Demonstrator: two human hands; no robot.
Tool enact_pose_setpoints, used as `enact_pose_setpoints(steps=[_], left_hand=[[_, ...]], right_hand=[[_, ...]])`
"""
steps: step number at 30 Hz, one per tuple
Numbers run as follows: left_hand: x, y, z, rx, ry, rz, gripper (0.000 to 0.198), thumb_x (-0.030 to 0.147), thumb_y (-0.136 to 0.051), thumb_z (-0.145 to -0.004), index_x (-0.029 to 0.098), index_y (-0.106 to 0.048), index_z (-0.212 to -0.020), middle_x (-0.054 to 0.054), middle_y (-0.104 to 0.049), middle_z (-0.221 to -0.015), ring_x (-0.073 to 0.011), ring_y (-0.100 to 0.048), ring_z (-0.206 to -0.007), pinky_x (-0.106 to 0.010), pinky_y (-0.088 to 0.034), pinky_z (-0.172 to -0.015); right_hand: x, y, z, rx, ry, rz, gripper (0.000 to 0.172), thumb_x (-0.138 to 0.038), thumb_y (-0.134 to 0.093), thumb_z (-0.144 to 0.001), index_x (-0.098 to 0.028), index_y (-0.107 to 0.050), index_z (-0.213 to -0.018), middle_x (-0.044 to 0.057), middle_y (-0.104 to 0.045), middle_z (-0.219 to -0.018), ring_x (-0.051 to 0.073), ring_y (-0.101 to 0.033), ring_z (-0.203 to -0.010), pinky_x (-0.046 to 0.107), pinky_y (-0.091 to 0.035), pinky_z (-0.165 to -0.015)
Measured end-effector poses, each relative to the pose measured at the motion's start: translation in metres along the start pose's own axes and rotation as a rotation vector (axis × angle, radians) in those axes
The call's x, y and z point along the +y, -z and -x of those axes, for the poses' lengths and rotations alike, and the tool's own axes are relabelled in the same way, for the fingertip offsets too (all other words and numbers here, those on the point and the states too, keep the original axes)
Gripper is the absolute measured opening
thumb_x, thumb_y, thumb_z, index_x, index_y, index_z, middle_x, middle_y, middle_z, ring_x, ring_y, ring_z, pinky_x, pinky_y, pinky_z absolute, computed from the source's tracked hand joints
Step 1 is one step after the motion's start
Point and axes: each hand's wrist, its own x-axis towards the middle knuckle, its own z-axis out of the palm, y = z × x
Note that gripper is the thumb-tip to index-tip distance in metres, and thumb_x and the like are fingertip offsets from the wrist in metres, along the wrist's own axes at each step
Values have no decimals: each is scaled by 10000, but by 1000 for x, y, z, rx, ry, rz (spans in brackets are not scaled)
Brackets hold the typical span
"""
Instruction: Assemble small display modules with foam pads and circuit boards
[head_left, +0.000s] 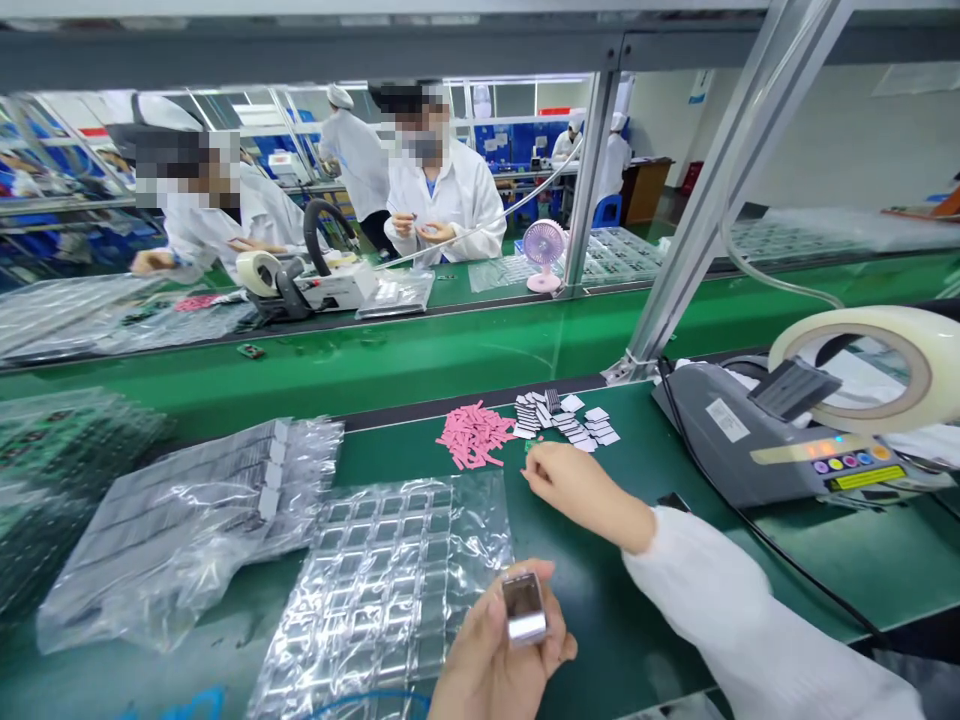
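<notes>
My left hand [499, 645], low in the middle of the view, grips a small rectangular part with a dark, shiny face and a bright silvery end [524, 606]. Farther forward, my right hand [574, 485] is bent down over the green bench, fingers curled together. Beside its knuckles a bit of a small green piece [533, 445] shows; whether the fingers hold it is hidden. Just beyond lie a heap of pink strips [474, 435] and several small white pads with black edges [574, 425]. A clear compartment tray [375, 570] lies left of my left hand.
A grey tape dispenser [739, 430] with a big clear roll and a black cable stands at right. Plastic-wrapped stacked trays [202, 510] fill the left. A metal post [720, 200] rises from the bench edge. Co-workers in white [450, 190] sit across, near a pink fan [544, 250].
</notes>
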Motion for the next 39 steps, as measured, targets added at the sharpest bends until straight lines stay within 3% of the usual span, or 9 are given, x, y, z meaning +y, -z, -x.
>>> enact_pose_setpoints(steps=[3,5,9,12,19,24,27,31,39], left_hand=[[-12,-9,-2,-1,40,-42,363,428,-653,-766,144,-715,-982,-54,-645,-693,-141,-547,-655,-304,-407,-707],[-20,-16,-5,-15,53,-79,362,432,-663,-756,141,-720,-964,-61,-652,-732,-144,-552,-671,-294,-404,-700],[-32,-31,-10,-102,103,-124,338,449,-680,-731,132,-732,-834,-40,-608,-729,-121,-509,-660,-258,-387,-661],[-35,-41,-11,-125,119,-153,341,458,-659,-745,122,-720,-738,-18,-556,-663,-109,-471,-632,-245,-374,-634],[-35,-41,-4,-8,144,-136,402,439,-722,-689,148,-728,-966,-62,-661,-831,-131,-535,-729,-250,-413,-714],[-35,-38,-1,-49,134,-138,343,412,-707,-718,189,-731,-977,-21,-665,-774,-74,-481,-602,-210,-393,-619],[-37,-35,-2,-98,102,-142,336,398,-713,-718,199,-730,-989,-22,-677,-788,-83,-520,-652,-208,-400,-644],[-38,-29,-1,-113,92,-133,338,399,-705,-728,199,-728,-1000,-49,-710,-846,-130,-590,-791,-230,-415,-724],[-30,-31,4,-216,53,-130,358,431,-659,-760,236,-702,-1057,-44,-703,-781,-160,-610,-780,-284,-428,-752]], right_hand=[[0,30,59,19,130,-105,158,-206,-507,-874,-191,-553,-723,-32,-575,-692,88,-531,-633,217,-439,-593],[-4,44,93,107,290,-164,138,-173,-522,-848,-199,-537,-714,-39,-557,-661,92,-510,-637,214,-413,-586],[-6,50,126,291,450,1,177,-119,-472,-876,-187,-556,-735,-10,-563,-666,132,-476,-674,296,-403,-673],[-3,47,130,330,430,112,248,-98,-417,-892,-180,-567,-712,8,-560,-678,144,-456,-665,350,-396,-713],[-3,55,145,329,454,207,179,-139,-474,-872,-231,-572,-753,-17,-613,-704,149,-525,-686,406,-373,-900],[-3,44,150,419,521,305,198,-74,-513,-801,-243,-569,-715,-63,-577,-601,122,-533,-630,417,-233,-1031],[0,39,149,417,544,334,188,-56,-522,-777,-228,-567,-715,-63,-579,-611,121,-535,-645,442,-146,-1062],[2,46,149,418,543,358,178,-77,-500,-792,-220,-558,-703,-47,-586,-598,135,-528,-631,463,-181,-1033],[4,55,158,468,486,205,186,-163,-453,-882,-246,-535,-736,-27,-582,-589,148,-548,-625,392,-245,-1040]])
